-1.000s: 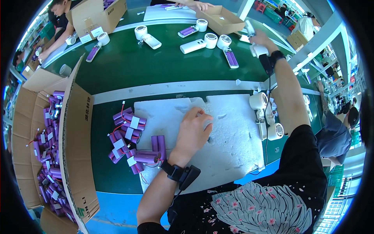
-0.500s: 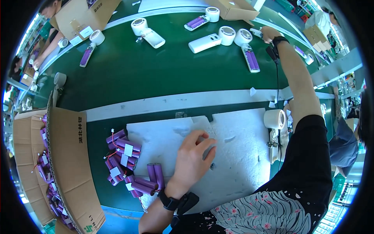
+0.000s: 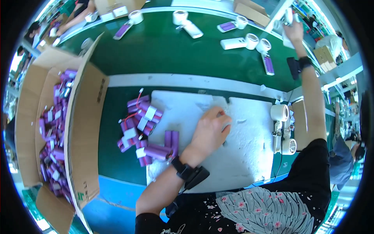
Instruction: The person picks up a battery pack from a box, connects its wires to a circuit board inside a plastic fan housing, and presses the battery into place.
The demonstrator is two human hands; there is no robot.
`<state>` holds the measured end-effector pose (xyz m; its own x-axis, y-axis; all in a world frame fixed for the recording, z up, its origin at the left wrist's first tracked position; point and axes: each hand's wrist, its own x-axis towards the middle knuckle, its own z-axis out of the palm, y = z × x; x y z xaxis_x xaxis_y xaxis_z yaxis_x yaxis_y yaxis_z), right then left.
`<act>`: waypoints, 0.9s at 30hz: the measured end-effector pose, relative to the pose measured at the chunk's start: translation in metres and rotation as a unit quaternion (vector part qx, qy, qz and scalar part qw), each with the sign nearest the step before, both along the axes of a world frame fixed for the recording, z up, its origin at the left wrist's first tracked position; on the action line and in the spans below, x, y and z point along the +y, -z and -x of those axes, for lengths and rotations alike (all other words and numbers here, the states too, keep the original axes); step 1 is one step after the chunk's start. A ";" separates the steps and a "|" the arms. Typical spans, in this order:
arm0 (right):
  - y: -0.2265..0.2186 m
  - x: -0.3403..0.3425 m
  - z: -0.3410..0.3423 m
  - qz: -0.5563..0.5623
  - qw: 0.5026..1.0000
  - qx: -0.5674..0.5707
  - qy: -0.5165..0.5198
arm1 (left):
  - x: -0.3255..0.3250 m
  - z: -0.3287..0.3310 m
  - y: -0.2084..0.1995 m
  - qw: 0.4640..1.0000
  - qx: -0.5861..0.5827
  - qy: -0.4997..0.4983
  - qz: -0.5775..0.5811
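My left hand (image 3: 212,130) rests over a white foam pad (image 3: 249,136), fingers loosely curled and apart, with nothing visible in them. Just left of its wrist lies a group of purple battery packs (image 3: 150,113) with red wires and white labels. Some lie on the pad's edge, others on the green table. At the far right my right hand (image 3: 295,32) is closed on a white handheld device (image 3: 287,41), partly covered by the fingers. Two similar round-headed devices (image 3: 279,112) lie by the pad's right edge.
A tall cardboard box (image 3: 85,128) full of battery packs stands on the left. Beyond a pale rail (image 3: 175,80), several round-headed white devices (image 3: 233,43) lie on a green surface (image 3: 156,54), some showing purple cells. Another person's arm (image 3: 76,23) is at the far left.
My view has shifted, showing more of the box's contents. My right hand has reached farther out and up, now with a white device in it. My left hand's fingers have curled more, still over the pad.
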<state>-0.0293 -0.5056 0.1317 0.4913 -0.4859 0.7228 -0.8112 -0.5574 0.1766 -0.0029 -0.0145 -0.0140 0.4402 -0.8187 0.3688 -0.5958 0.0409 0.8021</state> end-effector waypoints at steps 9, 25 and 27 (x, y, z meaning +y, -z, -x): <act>-0.017 0.333 -0.024 -0.197 0.766 0.210 -0.574 | 0.011 0.008 0.005 0.997 -0.071 0.027 -0.016; 0.074 0.503 -0.144 0.041 0.727 0.317 -0.608 | 0.162 0.033 -0.062 0.976 -0.166 -0.138 -0.025; 0.079 0.508 -0.146 -0.009 0.697 0.323 -0.641 | 0.161 0.026 -0.056 0.942 -0.225 -0.238 -0.075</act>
<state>0.1169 0.0028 0.0524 0.7497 0.6447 0.1495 0.5998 -0.7574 0.2580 -0.0292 0.1469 0.0417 0.5972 -0.6263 0.5011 -0.7991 -0.4104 0.4394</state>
